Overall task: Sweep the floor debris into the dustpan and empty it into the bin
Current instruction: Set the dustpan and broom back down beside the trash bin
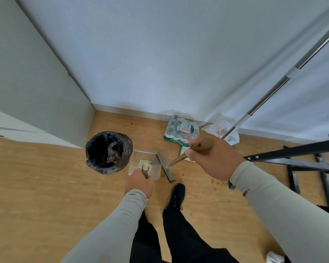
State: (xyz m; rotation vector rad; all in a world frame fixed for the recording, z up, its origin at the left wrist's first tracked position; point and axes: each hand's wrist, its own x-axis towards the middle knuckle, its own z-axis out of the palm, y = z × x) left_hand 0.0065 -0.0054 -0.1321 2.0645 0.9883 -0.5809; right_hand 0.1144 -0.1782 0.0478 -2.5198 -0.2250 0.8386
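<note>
- From my remote seat, the left hand (139,182) grips the forked olive handle of the dustpan (145,165), a pale, see-through tray sitting just right of the bin (108,151) on the wooden floor (36,186).
- A pale scrap of debris (145,164) lies inside the dustpan, near the handle.
- The right hand (215,158) is wrapped round the olive grip of the broom (180,158); its grey head rests against the dustpan's right edge.
- The bin is lined with a black bag and already holds mixed rubbish.
- Against the white wall (160,54) stands a shrink-wrapped pack of water bottles (180,132) with green caps; its red-and-white label carries writing too small for me to read.
- A white plastic bag (224,130) lies just right of the pack, where a metal pole (273,88) comes down.
- A black metal frame (302,160) stands at right; brown specks dot the floor by the person's black shoe (178,194).
</note>
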